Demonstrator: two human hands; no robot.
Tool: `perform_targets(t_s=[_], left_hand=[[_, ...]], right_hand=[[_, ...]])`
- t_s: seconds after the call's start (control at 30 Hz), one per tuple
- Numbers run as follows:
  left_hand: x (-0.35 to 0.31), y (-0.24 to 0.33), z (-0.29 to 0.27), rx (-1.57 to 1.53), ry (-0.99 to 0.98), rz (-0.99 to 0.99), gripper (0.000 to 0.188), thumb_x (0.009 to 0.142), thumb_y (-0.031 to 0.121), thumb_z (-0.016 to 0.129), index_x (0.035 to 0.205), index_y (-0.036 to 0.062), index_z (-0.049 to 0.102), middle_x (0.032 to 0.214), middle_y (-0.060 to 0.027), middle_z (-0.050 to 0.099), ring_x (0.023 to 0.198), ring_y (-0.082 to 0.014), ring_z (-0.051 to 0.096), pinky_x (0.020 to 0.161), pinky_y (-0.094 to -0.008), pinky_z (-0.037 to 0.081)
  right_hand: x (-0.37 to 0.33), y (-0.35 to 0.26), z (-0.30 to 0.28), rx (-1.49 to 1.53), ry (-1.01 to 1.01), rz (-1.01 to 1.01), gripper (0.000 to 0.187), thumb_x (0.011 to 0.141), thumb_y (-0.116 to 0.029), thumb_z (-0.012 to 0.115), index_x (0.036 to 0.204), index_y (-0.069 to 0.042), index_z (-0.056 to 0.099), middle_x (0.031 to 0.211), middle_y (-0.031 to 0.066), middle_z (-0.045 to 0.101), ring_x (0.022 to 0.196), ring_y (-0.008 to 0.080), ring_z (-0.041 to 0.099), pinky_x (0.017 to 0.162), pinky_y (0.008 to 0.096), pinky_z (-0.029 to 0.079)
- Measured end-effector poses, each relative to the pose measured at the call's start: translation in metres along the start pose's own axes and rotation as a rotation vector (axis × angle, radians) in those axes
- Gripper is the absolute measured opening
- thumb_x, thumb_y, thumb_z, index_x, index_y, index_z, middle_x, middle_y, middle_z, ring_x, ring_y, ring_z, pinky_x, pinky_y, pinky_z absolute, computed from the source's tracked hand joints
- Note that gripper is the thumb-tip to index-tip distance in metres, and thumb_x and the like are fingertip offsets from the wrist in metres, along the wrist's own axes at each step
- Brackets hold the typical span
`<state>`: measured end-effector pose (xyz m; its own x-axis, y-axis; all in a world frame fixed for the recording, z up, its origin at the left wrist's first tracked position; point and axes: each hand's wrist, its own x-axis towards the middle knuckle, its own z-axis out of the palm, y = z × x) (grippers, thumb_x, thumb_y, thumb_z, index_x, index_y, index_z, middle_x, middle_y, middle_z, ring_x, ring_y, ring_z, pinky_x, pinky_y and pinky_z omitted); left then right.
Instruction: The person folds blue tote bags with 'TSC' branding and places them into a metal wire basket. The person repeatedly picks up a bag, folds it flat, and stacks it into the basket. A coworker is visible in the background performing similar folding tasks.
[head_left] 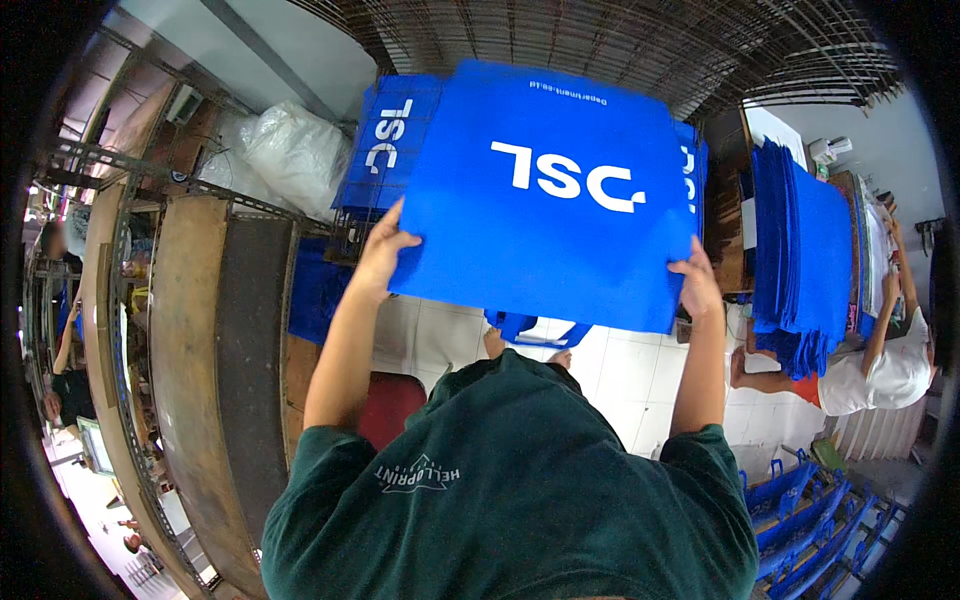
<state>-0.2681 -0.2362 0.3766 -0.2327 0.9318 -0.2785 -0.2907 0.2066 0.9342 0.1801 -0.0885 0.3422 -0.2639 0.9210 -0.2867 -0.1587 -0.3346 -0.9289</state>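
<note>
Between my hands is a large blue fabric sheet (520,230) printed with white letters, which appear upside down to me. My left hand (385,248) grips its near left corner, thumb on top. Over at the near right corner my right hand (697,280) pinches the edge in the same way. The far part of the sheet lies over or in front of a wire rack. Other printed blue pieces show behind it, one on the left (375,165) and a strip on the right (690,165). My fingers under the sheet are hidden.
Clear plastic bundles (285,150) sit at the left, beside long metal-framed boards (190,350). To the right hangs a thick stack of blue sheets (800,245); a co-worker in a white shirt (885,375) works beyond it. More blue pieces (810,520) stand at lower right. A dark red seat (390,405) is beside me.
</note>
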Motion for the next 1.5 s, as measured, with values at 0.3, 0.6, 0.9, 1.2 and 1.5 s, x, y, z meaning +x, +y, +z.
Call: perform_targets(t_s=[0.3,0.6,0.9,1.2,1.5], left_hand=[[0.094,-0.236,-0.076,0.882,0.279,-0.196,0.052,0.074,0.008,0.064,0.124,0.0054,0.051,0.101,-0.016,0.065,0.09,-0.0271,0.064,0.081,-0.0358,0.049],[0.098,-0.255,-0.069,1.144,0.509,-0.164,0.045,0.073,0.014,0.068,0.117,0.0105,0.058,0.106,-0.0157,0.064,0.097,-0.0316,0.061,0.083,-0.0399,0.049],[0.111,-0.249,-0.066,1.136,0.524,-0.184,0.041,0.076,0.014,0.067,0.116,0.0129,0.059,0.106,-0.0142,0.064,0.096,-0.0317,0.061,0.081,-0.041,0.049],[0.114,-0.244,-0.073,1.125,0.502,-0.305,0.042,0.077,0.017,0.068,0.118,0.0166,0.058,0.1,-0.0088,0.067,0.089,-0.0268,0.064,0.078,-0.0388,0.051],[0.11,-0.246,-0.077,1.132,0.473,-0.304,0.043,0.079,0.015,0.067,0.12,0.0157,0.057,0.1,-0.0076,0.067,0.086,-0.0228,0.065,0.076,-0.0368,0.052]], right_hand=[[0.099,0.245,-0.039,-0.601,0.357,0.035,0.074,0.072,-0.003,0.06,0.138,-0.014,0.028,0.098,0.0141,0.061,0.083,0.0288,0.061,0.078,0.0379,0.048],[0.052,0.274,-0.012,-0.985,0.552,0.058,0.062,0.068,-0.001,0.057,0.125,-0.019,0.039,0.089,0.015,0.062,0.081,0.0338,0.061,0.075,0.0416,0.046],[0.045,0.258,0.001,-0.866,0.588,0.096,0.06,0.067,-0.003,0.058,0.124,-0.016,0.041,0.093,0.0208,0.063,0.088,0.0395,0.061,0.078,0.0454,0.047],[0.043,0.27,-0.02,-0.889,0.562,0.073,0.049,0.07,0.0,0.063,0.117,-0.01,0.054,0.074,0.0087,0.065,0.067,0.0193,0.062,0.066,0.0323,0.049],[0.042,0.264,-0.02,-0.924,0.542,0.136,0.046,0.068,-0.003,0.063,0.112,-0.012,0.056,0.083,0.0129,0.065,0.077,0.0273,0.064,0.073,0.0374,0.049]])
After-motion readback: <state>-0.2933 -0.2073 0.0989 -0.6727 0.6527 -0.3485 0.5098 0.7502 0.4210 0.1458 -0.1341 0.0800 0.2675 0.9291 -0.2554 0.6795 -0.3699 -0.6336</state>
